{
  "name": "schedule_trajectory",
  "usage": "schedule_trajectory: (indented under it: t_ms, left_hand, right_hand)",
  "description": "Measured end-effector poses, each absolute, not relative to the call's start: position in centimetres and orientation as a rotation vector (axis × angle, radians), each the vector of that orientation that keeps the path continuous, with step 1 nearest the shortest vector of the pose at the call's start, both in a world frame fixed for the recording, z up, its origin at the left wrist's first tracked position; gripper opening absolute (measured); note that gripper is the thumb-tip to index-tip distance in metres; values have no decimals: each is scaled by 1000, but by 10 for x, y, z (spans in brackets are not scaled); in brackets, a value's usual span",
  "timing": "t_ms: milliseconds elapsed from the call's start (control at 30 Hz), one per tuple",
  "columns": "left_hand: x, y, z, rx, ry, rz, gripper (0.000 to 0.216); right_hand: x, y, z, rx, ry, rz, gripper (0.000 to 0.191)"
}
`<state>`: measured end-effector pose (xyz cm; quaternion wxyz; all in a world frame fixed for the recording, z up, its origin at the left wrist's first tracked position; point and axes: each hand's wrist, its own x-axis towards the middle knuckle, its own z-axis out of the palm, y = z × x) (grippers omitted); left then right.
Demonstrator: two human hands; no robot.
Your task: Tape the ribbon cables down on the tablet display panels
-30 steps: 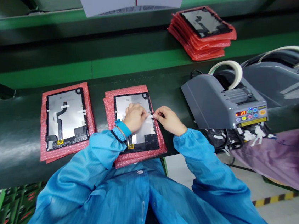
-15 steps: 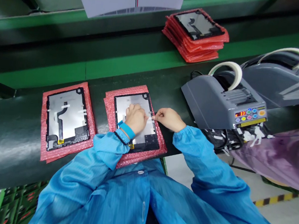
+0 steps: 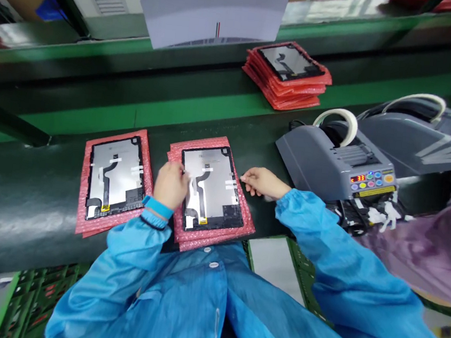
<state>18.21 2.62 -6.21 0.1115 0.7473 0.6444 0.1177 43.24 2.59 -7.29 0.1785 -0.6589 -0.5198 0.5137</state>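
A tablet screen panel (image 3: 216, 189), silver-backed with a black border, lies on red bubble-wrap bags (image 3: 247, 214) in front of me. A dark flex cable (image 3: 202, 191) and small white tape pieces show on its back. My left hand (image 3: 171, 183) is over the panel's left edge, fingers curled together; whatever they pinch is hidden. Just off the right edge, my right hand (image 3: 263, 182) has its thumb and forefinger pinched; anything between them is too small to name. A second screen panel (image 3: 130, 178) lies on red bubble wrap to the left.
A grey tape dispenser (image 3: 331, 161) with white tape scraps stands at right, another dispenser (image 3: 414, 135) behind it. Stacked panels in red bags (image 3: 285, 84) sit at the back. A co-worker's purple sleeve (image 3: 432, 234) is at far right. Green crates (image 3: 40, 300) stand below the bench.
My left hand has moved left from the panel's middle to its left edge, uncovering the flex cable. My right hand has drawn slightly away to the right. The camera view has shifted.
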Motion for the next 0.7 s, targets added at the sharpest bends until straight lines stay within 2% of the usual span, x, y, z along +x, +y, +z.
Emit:
schedule_trajectory:
  t_ms: [167, 400, 500, 633, 700]
  left_hand:
    - [152, 8, -70, 1980, 2025, -9, 23]
    - [164, 1, -70, 2081, 2031, 18, 24]
    - [166, -4, -67, 2100, 2052, 27, 26]
    - [152, -10, -58, 1987, 2106, 112, 25]
    - [130, -11, -50, 1902, 2178, 194, 24]
  right_hand:
    - [419, 24, -88, -1879, -1594, 1242, 17]
    - [403, 17, -81, -1853, -1483, 1041, 14]
    - [393, 8, -72, -1704, -1206, 1189, 11]
    - [372, 4, -52, -1362, -1049, 1461, 41]
    - [350, 14, -42, -1250, -1137, 1491, 46]
